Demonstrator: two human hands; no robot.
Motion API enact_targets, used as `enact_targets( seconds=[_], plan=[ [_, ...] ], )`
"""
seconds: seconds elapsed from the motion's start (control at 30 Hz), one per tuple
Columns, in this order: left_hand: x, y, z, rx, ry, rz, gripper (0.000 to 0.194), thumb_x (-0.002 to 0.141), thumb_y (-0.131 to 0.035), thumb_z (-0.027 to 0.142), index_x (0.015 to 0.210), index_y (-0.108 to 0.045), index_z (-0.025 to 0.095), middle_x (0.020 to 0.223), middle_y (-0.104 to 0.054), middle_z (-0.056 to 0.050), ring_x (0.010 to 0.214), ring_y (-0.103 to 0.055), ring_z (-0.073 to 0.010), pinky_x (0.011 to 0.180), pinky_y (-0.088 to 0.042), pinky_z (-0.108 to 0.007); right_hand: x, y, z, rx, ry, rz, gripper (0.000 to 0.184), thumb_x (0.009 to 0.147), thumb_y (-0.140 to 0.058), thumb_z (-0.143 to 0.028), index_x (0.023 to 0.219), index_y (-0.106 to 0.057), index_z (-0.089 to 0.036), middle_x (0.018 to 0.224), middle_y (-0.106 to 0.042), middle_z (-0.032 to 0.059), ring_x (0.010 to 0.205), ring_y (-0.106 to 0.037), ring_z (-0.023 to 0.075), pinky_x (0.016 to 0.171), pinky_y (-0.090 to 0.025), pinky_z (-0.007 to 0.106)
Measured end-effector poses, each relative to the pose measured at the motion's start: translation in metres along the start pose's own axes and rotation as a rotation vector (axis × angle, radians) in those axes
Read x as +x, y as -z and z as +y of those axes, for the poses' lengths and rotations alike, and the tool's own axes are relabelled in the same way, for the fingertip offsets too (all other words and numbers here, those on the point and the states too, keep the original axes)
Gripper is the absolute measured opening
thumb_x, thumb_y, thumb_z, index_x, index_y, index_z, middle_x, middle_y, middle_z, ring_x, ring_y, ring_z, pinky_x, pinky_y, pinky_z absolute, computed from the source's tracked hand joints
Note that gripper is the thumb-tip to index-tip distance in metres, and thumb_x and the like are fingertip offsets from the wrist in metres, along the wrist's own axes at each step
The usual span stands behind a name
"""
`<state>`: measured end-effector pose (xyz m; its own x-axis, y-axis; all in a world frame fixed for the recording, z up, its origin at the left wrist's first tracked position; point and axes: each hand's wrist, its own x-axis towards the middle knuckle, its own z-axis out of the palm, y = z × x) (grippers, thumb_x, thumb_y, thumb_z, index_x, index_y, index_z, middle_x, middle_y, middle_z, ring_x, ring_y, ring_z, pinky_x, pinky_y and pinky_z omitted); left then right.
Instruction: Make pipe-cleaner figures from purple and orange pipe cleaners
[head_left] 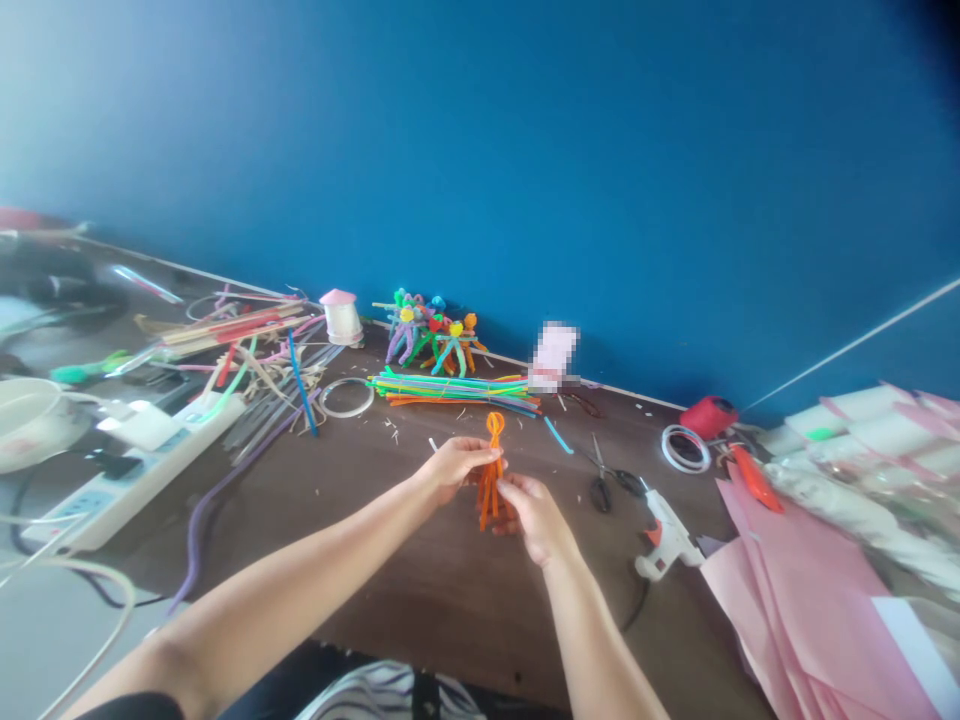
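An orange fuzzy-stemmed form (491,490) is held up over the dark brown counter (427,590), between the two hands near the middle of the view. At its top a single strand bends round into a small rounded loop, standing upright, with an opening showing through it. Just below, the stems draw together into a narrow neck, and from there several straight legs hang down, spreading slightly, their lower ends loose and at uneven heights. The colour is one bright orange throughout, and the stems look thin and soft-edged; finer texture is too small to tell. The left hand (461,468) is clamped on the neck, thumb in front, right under the loop. The right hand (531,508) is closed on the lower strands from the other side, its thumb near the legs and its fingers partly behind them. Beyond the hands lies a bundle of multicoloured stems (450,390), and behind that stands a cluster of small coloured figures (435,335). Black-handled scissors (606,482) and a white glue gun (669,542) lie to the right.
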<state>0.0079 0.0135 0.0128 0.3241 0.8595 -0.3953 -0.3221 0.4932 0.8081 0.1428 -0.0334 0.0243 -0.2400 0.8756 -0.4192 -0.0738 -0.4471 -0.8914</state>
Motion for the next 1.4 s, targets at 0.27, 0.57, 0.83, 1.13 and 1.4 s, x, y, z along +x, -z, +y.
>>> enact_targets(
  seconds=[0.27, 0.57, 0.83, 1.13, 1.4],
  plan=[
    [0.001, -0.001, -0.001, -0.029, -0.024, 0.035, 0.027, 0.057, -0.072, 0.029, 0.076, -0.064, 0.011, 0.069, -0.067, -0.007, 0.061, -0.061, -0.0144, 0.060, -0.044, -0.025, 0.002, 0.002, 0.010, 0.090, -0.072, -0.098, 0.028, 0.078, -0.048, -0.037, 0.085, -0.057, -0.012, 0.062, -0.067, 0.0068, 0.049, -0.062, 0.0151, 0.043, -0.043, 0.022],
    [-0.009, -0.004, 0.001, -0.027, -0.014, -0.033, 0.024, 0.062, -0.069, 0.022, 0.082, -0.063, 0.011, 0.070, -0.067, -0.008, 0.061, -0.061, -0.0140, 0.054, -0.041, -0.022, 0.005, 0.001, 0.012, 0.082, -0.055, -0.109, 0.028, 0.070, -0.057, -0.038, 0.080, -0.056, -0.013, 0.060, -0.066, 0.0052, 0.049, -0.062, 0.0154, 0.043, -0.043, 0.021],
    [-0.008, -0.001, -0.001, -0.028, 0.001, 0.003, 0.021, 0.066, -0.065, 0.020, 0.085, -0.063, 0.010, 0.075, -0.068, -0.010, 0.060, -0.061, -0.0163, 0.052, -0.044, -0.026, 0.006, 0.004, 0.014, 0.053, -0.017, -0.094, 0.025, 0.069, -0.056, -0.036, 0.079, -0.057, -0.013, 0.066, -0.066, 0.0047, 0.052, -0.061, 0.0137, 0.042, -0.043, 0.021],
    [-0.006, -0.001, -0.004, -0.024, -0.053, 0.012, 0.020, 0.065, -0.065, 0.022, 0.081, -0.063, 0.009, 0.075, -0.068, -0.010, 0.064, -0.061, -0.0170, 0.061, -0.045, -0.028, 0.007, 0.003, 0.019, -0.006, 0.016, -0.045, 0.021, 0.069, -0.051, -0.034, 0.077, -0.053, -0.014, 0.054, -0.055, -0.0023, 0.041, -0.051, 0.0092, 0.036, -0.040, 0.019],
    [-0.009, -0.004, -0.004, 0.181, -0.236, 0.099, 0.021, 0.066, -0.063, 0.023, 0.082, -0.065, 0.011, 0.064, -0.064, -0.003, 0.050, -0.052, -0.0102, 0.050, -0.037, -0.022, 0.009, 0.002, 0.022, -0.038, 0.094, 0.033, 0.015, 0.069, -0.050, -0.030, 0.073, -0.051, -0.016, 0.049, -0.041, -0.0081, 0.036, -0.033, 0.0046, 0.031, -0.030, 0.016]
  ],
)
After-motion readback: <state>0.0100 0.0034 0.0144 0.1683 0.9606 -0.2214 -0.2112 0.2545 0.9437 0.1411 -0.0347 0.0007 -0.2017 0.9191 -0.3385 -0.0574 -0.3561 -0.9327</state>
